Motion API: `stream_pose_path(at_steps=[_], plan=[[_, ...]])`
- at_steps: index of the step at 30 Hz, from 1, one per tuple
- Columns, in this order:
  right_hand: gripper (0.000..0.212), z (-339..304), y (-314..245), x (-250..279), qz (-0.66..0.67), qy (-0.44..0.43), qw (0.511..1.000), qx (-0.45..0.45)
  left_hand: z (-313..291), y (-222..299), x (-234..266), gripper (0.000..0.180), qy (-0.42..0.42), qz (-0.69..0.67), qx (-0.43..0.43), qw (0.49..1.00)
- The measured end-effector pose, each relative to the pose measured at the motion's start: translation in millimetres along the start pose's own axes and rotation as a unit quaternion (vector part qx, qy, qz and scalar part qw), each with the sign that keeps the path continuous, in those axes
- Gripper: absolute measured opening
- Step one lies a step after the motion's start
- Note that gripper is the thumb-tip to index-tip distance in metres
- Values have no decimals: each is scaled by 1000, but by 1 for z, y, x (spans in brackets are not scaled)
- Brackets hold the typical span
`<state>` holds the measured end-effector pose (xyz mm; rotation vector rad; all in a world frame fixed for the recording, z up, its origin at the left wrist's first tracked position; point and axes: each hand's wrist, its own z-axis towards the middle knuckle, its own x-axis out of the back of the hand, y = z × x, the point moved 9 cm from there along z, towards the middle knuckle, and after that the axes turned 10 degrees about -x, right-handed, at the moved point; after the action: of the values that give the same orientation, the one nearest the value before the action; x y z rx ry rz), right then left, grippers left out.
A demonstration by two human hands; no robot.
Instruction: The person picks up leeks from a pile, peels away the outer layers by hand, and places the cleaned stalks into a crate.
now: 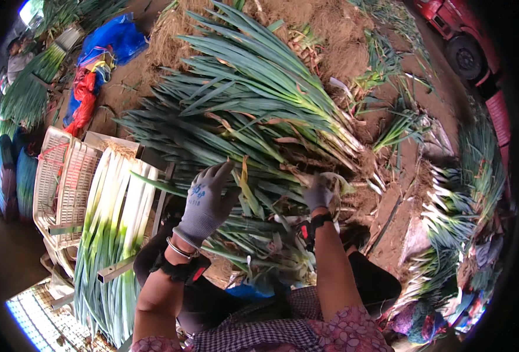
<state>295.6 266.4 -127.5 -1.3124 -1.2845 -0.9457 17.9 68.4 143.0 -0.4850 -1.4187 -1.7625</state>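
Observation:
Long green onions point(253, 76) with leafy tops and rooty white ends lie in a big heap before me. My left hand point(207, 202), in a grey glove, is over the near left side of the heap, its fingers apart and nothing visible in them. A yellowed leaf point(245, 185) stands up just right of its fingertips. My right hand point(318, 193), also gloved, is closed at the lower end of a green onion point(294, 175) with brownish outer leaves; its fingers are partly hidden and a little blurred. Beside it hangs a pale loose leaf point(340, 183).
At left, cleaned green onions point(110, 217) lie in a metal frame point(116, 270) beside white plastic crates point(54, 158). Blue and red sheeting point(85, 88) lies behind. Several more onions point(447, 205) line the right. A red vehicle's wheel point(466, 57) is far right.

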Motion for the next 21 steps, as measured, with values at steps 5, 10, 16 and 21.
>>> stream_pose_path(at_steps=[5,10,16,21], plan=[[51,-51,-64,-9,60,-195,975,92,-7,-45,-10,45,16,-10,58,998],[41,-161,-93,137,218,-194,938,188,-28,-80,-85,30,43,-458,307,833],[71,-224,-78,189,64,-158,945,280,-64,-89,-134,34,143,-695,398,581],[69,-260,-66,187,7,-98,952,288,-53,-87,-127,32,138,-726,308,599]])
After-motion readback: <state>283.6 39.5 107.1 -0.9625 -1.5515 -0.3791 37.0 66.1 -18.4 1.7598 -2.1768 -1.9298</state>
